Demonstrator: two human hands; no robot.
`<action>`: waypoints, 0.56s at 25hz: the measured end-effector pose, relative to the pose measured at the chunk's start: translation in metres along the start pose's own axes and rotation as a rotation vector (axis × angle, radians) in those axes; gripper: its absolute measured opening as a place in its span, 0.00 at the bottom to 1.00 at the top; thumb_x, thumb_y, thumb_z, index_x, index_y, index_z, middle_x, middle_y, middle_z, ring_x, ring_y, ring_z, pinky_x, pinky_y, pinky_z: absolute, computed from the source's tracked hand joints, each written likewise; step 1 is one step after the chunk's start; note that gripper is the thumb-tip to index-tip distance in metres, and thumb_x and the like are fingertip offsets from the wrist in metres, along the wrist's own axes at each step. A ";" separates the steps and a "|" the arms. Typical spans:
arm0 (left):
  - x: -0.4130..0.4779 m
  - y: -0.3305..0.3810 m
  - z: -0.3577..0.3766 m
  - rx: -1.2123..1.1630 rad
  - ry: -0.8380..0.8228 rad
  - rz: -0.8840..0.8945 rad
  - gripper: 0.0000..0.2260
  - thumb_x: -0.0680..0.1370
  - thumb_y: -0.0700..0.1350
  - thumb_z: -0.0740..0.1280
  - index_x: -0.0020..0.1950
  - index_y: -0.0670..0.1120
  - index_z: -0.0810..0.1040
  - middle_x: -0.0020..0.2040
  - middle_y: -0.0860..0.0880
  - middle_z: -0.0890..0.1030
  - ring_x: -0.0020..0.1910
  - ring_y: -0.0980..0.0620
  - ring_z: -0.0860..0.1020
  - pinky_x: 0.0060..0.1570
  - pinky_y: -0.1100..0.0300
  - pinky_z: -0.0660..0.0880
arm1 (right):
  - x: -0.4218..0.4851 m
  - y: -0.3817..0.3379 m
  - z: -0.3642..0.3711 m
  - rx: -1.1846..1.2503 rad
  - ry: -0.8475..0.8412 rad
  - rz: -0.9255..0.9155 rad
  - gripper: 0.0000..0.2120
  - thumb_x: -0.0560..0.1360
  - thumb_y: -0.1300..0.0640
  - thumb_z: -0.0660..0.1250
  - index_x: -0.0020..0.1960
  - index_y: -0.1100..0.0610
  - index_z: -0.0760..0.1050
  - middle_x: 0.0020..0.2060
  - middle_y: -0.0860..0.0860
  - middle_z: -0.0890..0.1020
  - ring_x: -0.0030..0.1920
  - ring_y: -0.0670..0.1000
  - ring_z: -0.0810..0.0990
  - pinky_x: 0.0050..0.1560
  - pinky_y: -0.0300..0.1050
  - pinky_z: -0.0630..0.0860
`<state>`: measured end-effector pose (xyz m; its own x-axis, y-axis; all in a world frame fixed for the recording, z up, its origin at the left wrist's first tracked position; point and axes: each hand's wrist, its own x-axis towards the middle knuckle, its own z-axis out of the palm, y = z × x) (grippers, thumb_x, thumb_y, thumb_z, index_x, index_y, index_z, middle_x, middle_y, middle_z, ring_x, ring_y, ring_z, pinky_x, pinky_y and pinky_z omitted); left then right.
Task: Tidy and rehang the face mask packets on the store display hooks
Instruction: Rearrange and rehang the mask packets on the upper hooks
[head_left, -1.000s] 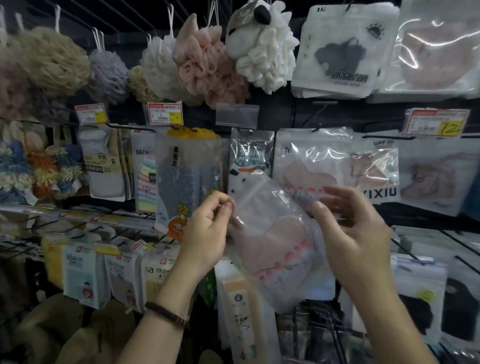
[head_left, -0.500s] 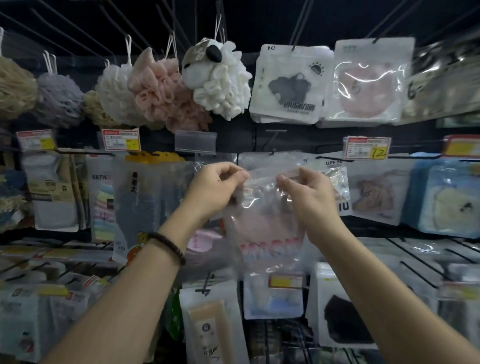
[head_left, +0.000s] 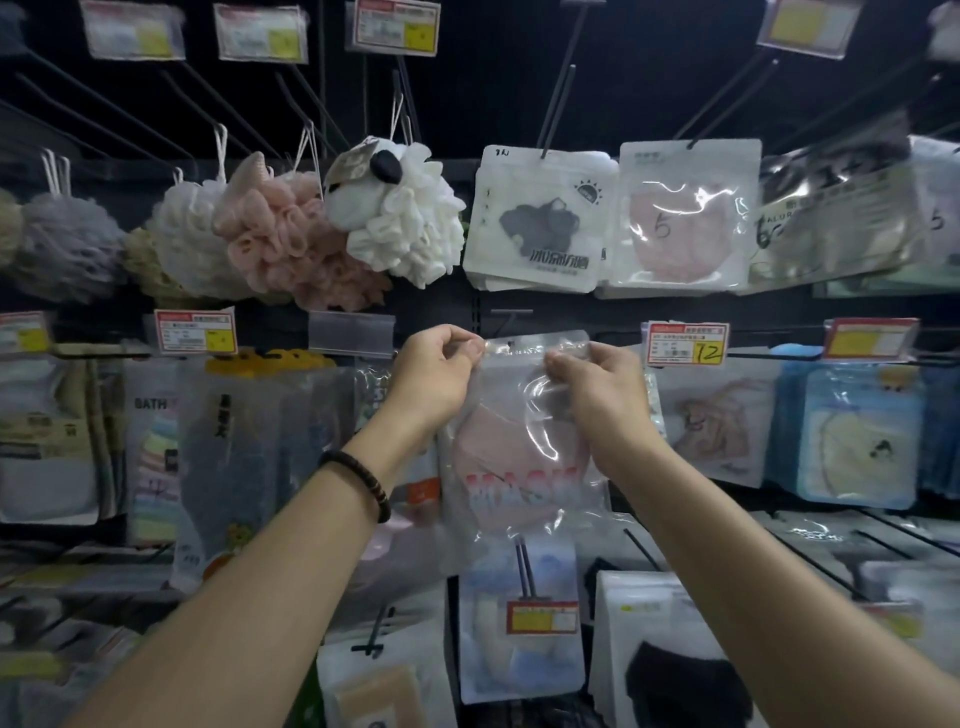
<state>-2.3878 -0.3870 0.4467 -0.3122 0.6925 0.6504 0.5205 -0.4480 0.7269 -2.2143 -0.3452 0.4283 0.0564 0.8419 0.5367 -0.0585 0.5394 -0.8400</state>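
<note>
Both hands pinch the top strip of a clear face mask packet (head_left: 519, 467): the left hand (head_left: 436, 374) nips its upper left corner between thumb and curled fingers, and the right hand (head_left: 597, 384) nips the upper right. The packet hangs upright and square between them, a pink mask and red "MASK" lettering showing through.

A second ago it sat lower and tilted, with the right hand's fingers spread behind it. Half a second ago it was already level but lower against the display. Now its top edge is just under the black hook tip (head_left: 511, 314) and level with the empty label holder (head_left: 351, 332). Whether its hang hole is on the hook cannot be told.

The packet's right edge lies just beside the "12" price tag (head_left: 685, 345) and overlaps the packets hanging behind it. The left edge overlaps more hanging packets. The bottom edge overlaps a lower hook's red tag (head_left: 542, 618). Above the top strip, a band of bare dark panel lies beneath the black mask packet (head_left: 540, 223).
</note>
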 end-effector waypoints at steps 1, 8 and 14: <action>0.002 0.000 0.000 0.006 -0.001 -0.004 0.06 0.85 0.48 0.69 0.53 0.49 0.85 0.44 0.49 0.86 0.40 0.51 0.80 0.44 0.54 0.79 | 0.001 -0.001 0.000 0.001 -0.001 0.011 0.11 0.80 0.55 0.74 0.40 0.58 0.84 0.39 0.57 0.89 0.44 0.64 0.90 0.52 0.69 0.86; 0.010 0.000 -0.004 0.027 -0.062 -0.042 0.07 0.85 0.46 0.68 0.50 0.52 0.86 0.49 0.39 0.87 0.39 0.47 0.78 0.44 0.50 0.79 | 0.008 -0.002 0.004 -0.024 -0.033 0.026 0.08 0.76 0.50 0.73 0.39 0.45 0.88 0.39 0.55 0.90 0.42 0.66 0.90 0.50 0.72 0.85; 0.006 -0.002 -0.004 0.056 -0.078 -0.014 0.10 0.86 0.47 0.66 0.51 0.54 0.86 0.51 0.38 0.87 0.41 0.45 0.80 0.54 0.41 0.83 | 0.006 -0.003 -0.002 -0.065 -0.034 0.040 0.12 0.79 0.52 0.73 0.41 0.58 0.86 0.39 0.53 0.90 0.41 0.63 0.89 0.50 0.66 0.86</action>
<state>-2.3939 -0.3837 0.4501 -0.2584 0.7413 0.6194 0.5605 -0.4071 0.7211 -2.2122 -0.3419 0.4333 0.0216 0.8636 0.5036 0.0044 0.5037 -0.8639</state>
